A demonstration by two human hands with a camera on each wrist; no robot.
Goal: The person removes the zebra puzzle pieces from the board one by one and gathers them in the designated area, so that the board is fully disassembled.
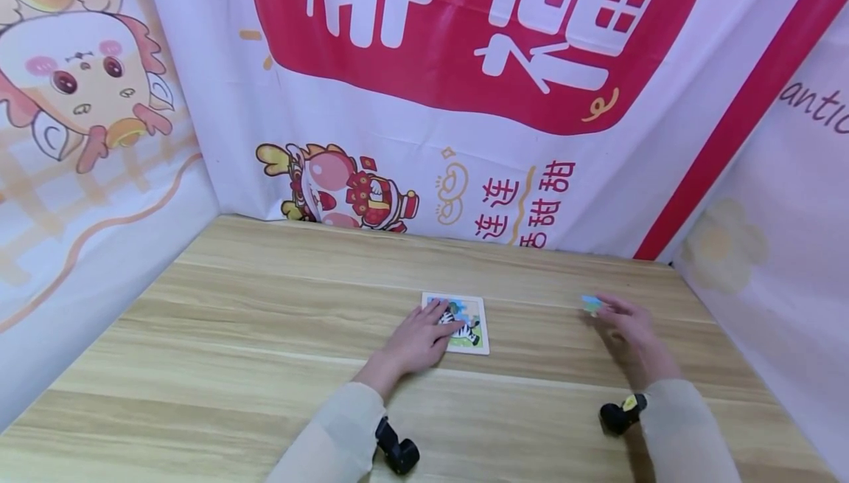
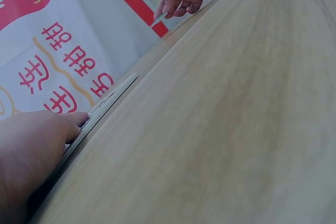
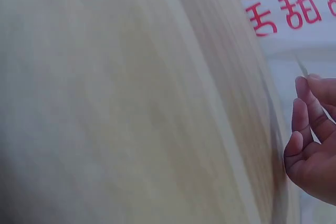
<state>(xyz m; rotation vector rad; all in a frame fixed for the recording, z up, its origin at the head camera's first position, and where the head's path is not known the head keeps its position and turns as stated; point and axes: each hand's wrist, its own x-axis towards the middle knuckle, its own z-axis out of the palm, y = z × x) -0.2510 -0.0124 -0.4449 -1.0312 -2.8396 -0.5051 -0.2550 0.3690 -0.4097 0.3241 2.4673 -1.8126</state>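
Observation:
A flat square jigsaw puzzle with a zebra picture (image 1: 474, 340) lies on the table, its pale frame showing around the edges. My left hand (image 1: 419, 337) rests on its left part, fingers spread over the picture and covering some of it. In the left wrist view the puzzle (image 2: 113, 98) appears edge-on, with the left hand (image 2: 39, 148) on top. Off to the right, my right hand (image 1: 626, 318) pinches a small blue and green puzzle piece (image 1: 591, 304) between thumb and fingertips. The right wrist view shows that thin piece (image 3: 301, 65) edge-on above the right hand (image 3: 317, 135).
The wood-grain table (image 1: 265, 335) reaches back to a printed cloth (image 1: 371, 122) with red and white lettering. More cloth hangs along the left and right sides. Black wrist cameras (image 1: 398, 447) are strapped over both sleeves.

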